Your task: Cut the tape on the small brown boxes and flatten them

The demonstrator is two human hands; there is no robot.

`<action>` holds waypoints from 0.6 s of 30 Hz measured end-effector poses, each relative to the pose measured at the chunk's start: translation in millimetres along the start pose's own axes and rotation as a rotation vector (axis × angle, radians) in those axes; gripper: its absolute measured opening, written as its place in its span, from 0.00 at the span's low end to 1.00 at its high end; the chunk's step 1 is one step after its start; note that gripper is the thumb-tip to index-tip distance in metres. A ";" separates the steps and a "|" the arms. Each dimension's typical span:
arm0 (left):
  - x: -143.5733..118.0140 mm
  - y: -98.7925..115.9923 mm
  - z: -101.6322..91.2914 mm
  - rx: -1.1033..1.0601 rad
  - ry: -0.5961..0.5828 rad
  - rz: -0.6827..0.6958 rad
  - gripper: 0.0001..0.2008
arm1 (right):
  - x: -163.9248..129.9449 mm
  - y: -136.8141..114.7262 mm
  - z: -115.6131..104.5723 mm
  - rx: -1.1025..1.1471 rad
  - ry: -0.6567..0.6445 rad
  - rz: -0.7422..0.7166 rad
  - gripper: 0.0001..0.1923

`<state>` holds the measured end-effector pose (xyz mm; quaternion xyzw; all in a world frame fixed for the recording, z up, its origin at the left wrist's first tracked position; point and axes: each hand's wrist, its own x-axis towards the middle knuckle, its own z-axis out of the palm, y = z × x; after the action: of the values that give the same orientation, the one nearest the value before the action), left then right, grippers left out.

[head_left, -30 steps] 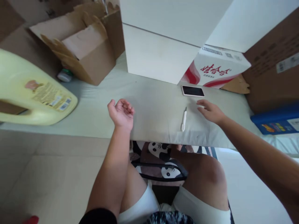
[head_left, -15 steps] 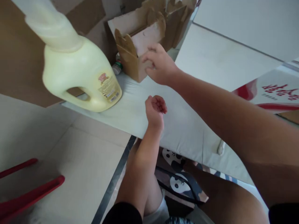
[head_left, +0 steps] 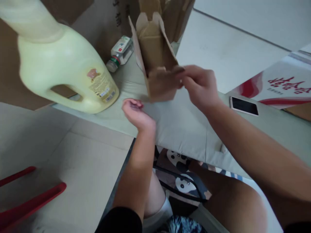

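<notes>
My right hand [head_left: 200, 85] pinches the near flap of an open cardboard box [head_left: 161, 87], thumb against fingers. The box stands upright on the pale cloth-covered surface, its top open and the flaps raised; I see bare brown cardboard inside. My left hand [head_left: 137, 113] is just above the cloth, to the near left of the box and apart from it. Its fingers are curled in toward the palm, with nothing visible in them. Left of that hand stands a large pale yellow jug [head_left: 70, 71] with a handle and a printed label.
A small clear bottle [head_left: 121, 51] lies between jug and box. A phone [head_left: 243, 106] lies at the right, by a red-and-white carton [head_left: 284, 84]. More cardboard [head_left: 179, 19] stands behind the box. Red bars [head_left: 36, 199] are at the lower left.
My right hand has taken hold of the box flap and come nearer. The box has turned and moved nearer, uncovering the clear bottle. My left hand has shifted left; the phone now shows.
</notes>
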<state>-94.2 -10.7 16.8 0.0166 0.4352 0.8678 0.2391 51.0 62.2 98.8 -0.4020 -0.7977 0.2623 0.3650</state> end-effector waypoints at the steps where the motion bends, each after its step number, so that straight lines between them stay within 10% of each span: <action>1: 4.2 -1.6 -2.0 0.048 -0.014 0.028 0.14 | -27.4 -0.1 -20.3 0.023 -0.014 0.020 0.14; 8: -15.8 -18.8 14.6 0.009 -0.575 -0.108 0.21 | -191.2 18.0 -105.0 0.085 0.236 0.209 0.15; 12: -46.0 -30.0 27.6 -0.001 -0.764 -0.152 0.21 | -223.5 44.8 -105.3 0.078 0.399 0.283 0.11; 18: -63.4 -46.5 31.6 0.124 -0.818 0.198 0.23 | -241.7 74.2 -95.8 -0.190 0.301 0.011 0.19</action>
<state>-12.0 9.2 12.3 0.4155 0.3522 0.7808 0.3061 259.5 -87.1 13.3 -0.4738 -0.7530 0.1247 0.4392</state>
